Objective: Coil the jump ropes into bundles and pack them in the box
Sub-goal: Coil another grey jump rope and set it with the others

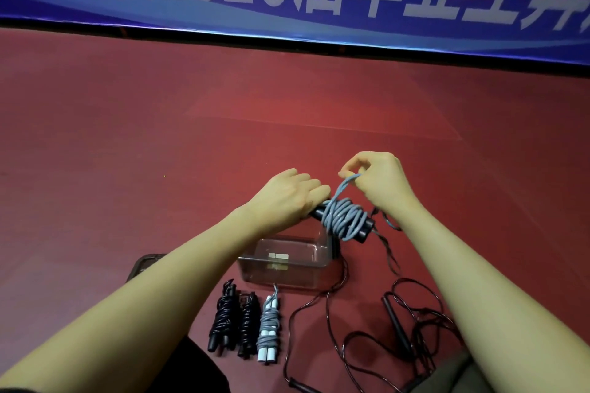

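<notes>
Both bare forearms reached forward. The left hand (289,198) curled its fingers in a grip, while the right hand (378,180) pinched above it.

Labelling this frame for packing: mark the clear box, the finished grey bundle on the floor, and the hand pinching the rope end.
clear box (255,268): head view, on its near wall.
finished grey bundle (268,325): head view, on the wrapped middle.
right hand (380,179): head view, on its back.
</notes>
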A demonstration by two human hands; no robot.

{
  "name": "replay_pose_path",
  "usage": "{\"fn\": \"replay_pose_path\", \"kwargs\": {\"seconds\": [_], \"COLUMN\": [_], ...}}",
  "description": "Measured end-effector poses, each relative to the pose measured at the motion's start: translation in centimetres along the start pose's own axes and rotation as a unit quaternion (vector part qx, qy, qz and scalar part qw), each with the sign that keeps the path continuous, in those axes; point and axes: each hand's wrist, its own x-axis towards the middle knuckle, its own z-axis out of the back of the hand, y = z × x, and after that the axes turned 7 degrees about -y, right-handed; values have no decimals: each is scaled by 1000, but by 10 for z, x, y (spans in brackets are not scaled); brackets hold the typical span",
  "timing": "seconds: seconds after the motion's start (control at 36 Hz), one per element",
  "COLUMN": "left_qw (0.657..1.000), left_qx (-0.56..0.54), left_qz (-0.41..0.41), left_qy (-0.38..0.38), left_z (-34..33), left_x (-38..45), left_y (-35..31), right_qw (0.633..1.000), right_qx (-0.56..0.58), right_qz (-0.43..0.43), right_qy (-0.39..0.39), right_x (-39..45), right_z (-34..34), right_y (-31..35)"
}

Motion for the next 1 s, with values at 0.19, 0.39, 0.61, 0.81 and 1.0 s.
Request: {"fn": "replay_pose_path", "kwargs": {"seconds": [0.19,0.39,0.61,0.81,1.0], "left_qw": [965,880,837,835,882], "left_qx": [-102,-78,-10,43,98], "left_qz": [238,458,519,483,301], "left_qy": [43,102,173,259,347], "left_z": [15,11,-5,-18,-12], "left_x": [9,21,6,-14,-11], "left_y": [-13,-15,-6,-5,-9], "right_qw": [997,983,965,917,835], "right_qx": [-50,-94,-128,-262,-343], "right_qz": [13,16,86,231,431], "right_qy": [61,156,212,193,11], "right_x": [-1,-15,-21,-27,-22], "right_z": [-8,-11,-10,-8,-5], "right_y": [-1,11,25,39,35]}}
